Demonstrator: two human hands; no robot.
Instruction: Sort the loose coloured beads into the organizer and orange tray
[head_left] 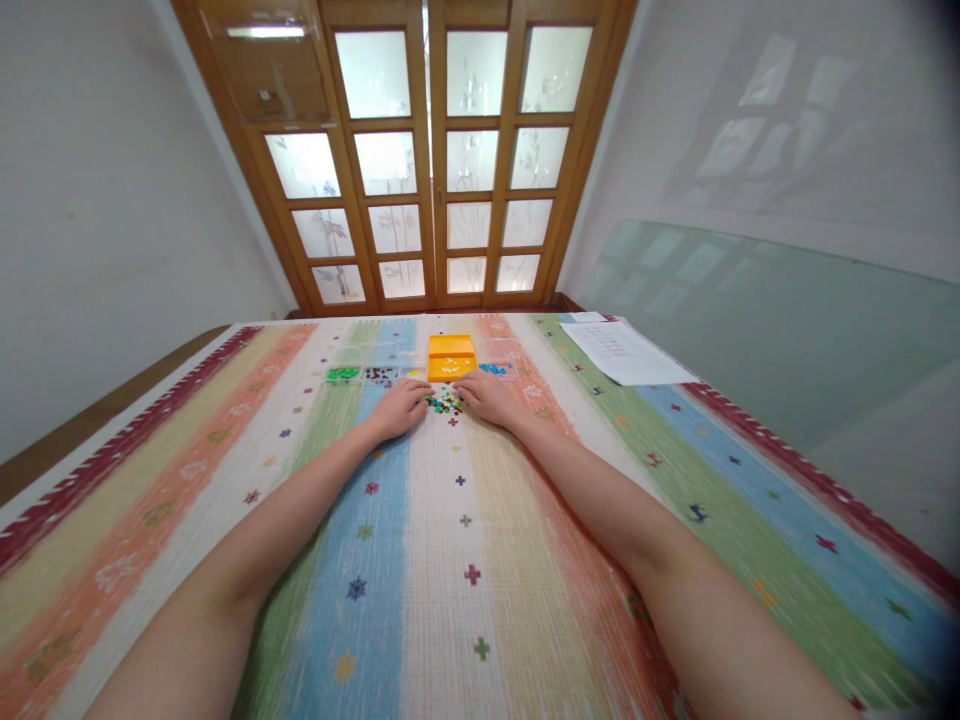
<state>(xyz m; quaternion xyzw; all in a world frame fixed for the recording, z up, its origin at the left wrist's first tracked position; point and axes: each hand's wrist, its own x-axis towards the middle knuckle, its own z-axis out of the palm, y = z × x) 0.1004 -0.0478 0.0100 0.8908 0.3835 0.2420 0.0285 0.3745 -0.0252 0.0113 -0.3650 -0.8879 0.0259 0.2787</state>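
A small pile of multicoloured pieces (448, 404) lies on the tablecloth between my two hands. My left hand (403, 408) rests at the pile's left side, its fingers bent together at the edge of the pieces. From the right, my right hand (486, 397) reaches to the pile's upper edge with fingers curled in and fingertips close together. Whatever either hand pinches is too small to make out. Just beyond stands an open orange box (452, 345) with white pieces in it. Green pieces (343, 374), dark red pieces (381, 374) and a few yellow pieces (415, 374) sit in clear containers to its left, blue pieces (493, 369) to its right.
The striped tablecloth (442, 600) covers the table. Printed white paper (626, 350) lies at the far right. A glass panel (787, 330) leans on the right wall. Wooden doors with glass panes (431, 200) stand behind the table's far edge.
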